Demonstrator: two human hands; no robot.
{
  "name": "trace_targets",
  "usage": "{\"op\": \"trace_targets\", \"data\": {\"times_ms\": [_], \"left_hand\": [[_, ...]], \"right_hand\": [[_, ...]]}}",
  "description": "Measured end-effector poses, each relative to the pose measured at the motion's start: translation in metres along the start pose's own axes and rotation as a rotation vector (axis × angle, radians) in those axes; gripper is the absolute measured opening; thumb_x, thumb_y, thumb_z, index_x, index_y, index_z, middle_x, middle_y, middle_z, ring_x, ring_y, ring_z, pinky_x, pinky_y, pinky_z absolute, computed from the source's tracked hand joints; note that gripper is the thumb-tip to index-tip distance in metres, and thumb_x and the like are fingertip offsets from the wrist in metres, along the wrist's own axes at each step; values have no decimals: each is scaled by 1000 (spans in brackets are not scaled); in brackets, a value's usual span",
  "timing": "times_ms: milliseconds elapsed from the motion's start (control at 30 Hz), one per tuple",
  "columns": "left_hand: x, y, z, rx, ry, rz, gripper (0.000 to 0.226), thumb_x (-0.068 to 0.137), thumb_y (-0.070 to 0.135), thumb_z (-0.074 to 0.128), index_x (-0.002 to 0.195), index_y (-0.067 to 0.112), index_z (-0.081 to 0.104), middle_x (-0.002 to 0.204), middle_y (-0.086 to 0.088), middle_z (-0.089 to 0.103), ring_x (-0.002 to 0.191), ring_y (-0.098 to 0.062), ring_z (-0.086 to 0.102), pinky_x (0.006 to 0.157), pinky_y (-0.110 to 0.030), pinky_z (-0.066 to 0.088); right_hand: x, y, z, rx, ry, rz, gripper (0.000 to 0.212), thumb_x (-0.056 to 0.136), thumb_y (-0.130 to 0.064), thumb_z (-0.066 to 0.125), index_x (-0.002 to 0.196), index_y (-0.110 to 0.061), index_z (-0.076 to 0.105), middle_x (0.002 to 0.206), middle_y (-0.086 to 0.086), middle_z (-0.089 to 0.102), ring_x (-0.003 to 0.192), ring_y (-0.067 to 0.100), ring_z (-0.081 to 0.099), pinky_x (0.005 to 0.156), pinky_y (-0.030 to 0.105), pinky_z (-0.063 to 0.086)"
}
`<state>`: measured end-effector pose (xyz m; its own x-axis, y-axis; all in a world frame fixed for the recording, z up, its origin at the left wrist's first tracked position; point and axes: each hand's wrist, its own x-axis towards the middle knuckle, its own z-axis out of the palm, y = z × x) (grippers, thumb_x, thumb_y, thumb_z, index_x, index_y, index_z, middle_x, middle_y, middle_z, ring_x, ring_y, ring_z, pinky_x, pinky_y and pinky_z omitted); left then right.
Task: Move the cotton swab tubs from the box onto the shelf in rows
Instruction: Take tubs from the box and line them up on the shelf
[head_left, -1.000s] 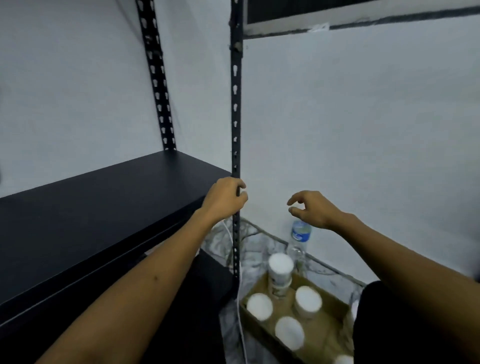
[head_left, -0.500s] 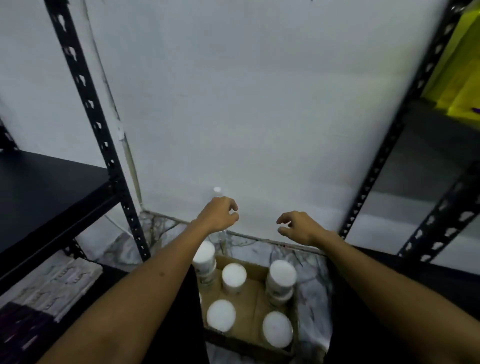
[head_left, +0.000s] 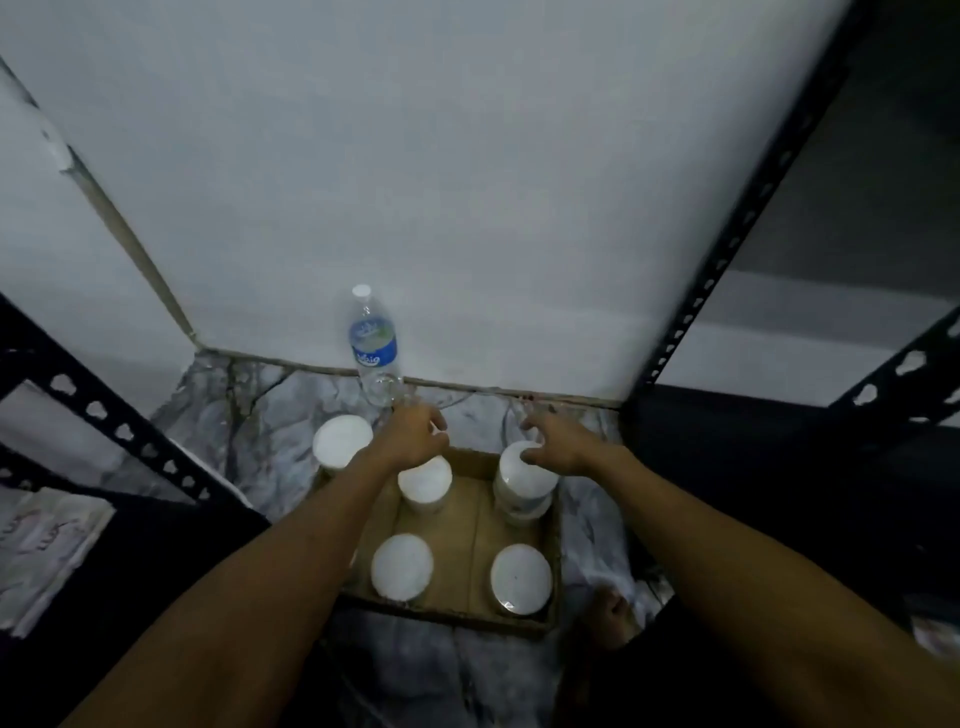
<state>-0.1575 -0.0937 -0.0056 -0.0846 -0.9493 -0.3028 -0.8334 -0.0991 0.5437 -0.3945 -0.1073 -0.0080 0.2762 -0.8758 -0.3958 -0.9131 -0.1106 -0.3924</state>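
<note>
I am seeing five white-lidded tubs (head_left: 401, 567) sitting in the box (head_left: 470, 525) on the floor; probably light, rigid, smooth-sided, best gripped around the wall below the lid. Left hand (head_left: 410, 435) is hovering loosely curled, holding nothing; right hand (head_left: 553, 441) is reaching over the far-right tub (head_left: 523, 480), fingers spread, contact unclear. Bottle (head_left: 374, 347) label is unreadable.

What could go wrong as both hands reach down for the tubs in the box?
The upright clear plastic water bottle stands just beyond the left hand; a knuckle could tip it. The right hand reaches a white-lidded tub stacked on another, so the stack may topple. The shallow cardboard box might slide on the floor.
</note>
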Motion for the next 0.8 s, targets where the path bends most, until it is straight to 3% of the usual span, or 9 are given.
{"op": "trace_targets", "data": {"times_ms": [167,267,467,667,800], "left_hand": [[23,-25,26,2,-75,-68,30,89,25,62,116,12,64,122,-11,62,110,-25,57,94,-39,48],[38,-40,40,2,-112,-99,35,90,22,62,122,9,61,131,-12,56,119,-27,52,100,-39,44],[62,-57,77,128,-65,-160,46,88,39,61,126,15,54,134,-16,49,122,-32,46,100,-39,38],[73,-77,125,254,-121,-293,88,76,65,63,145,25,26,148,-19,25,132,-38,31,107,-46,30],[79,-79,141,262,-29,-314,88,73,58,70,143,24,27,145,-22,25,128,-41,32,102,-47,33]], "right_hand": [[34,4,35,-108,-95,34,87,75,-56,68,147,-28,27,156,11,22,141,38,20,110,53,28],[45,9,61,-75,-193,69,88,73,-52,71,144,-35,23,155,5,14,139,41,15,107,56,31],[42,14,108,-109,90,121,77,80,-45,63,142,-39,17,155,4,0,134,40,13,105,52,29],[48,16,115,-107,100,153,79,77,-47,65,140,-41,18,155,1,-2,136,40,9,109,53,24],[50,16,115,-119,119,146,80,76,-45,67,140,-40,19,155,2,-1,135,40,10,109,52,23]]}}
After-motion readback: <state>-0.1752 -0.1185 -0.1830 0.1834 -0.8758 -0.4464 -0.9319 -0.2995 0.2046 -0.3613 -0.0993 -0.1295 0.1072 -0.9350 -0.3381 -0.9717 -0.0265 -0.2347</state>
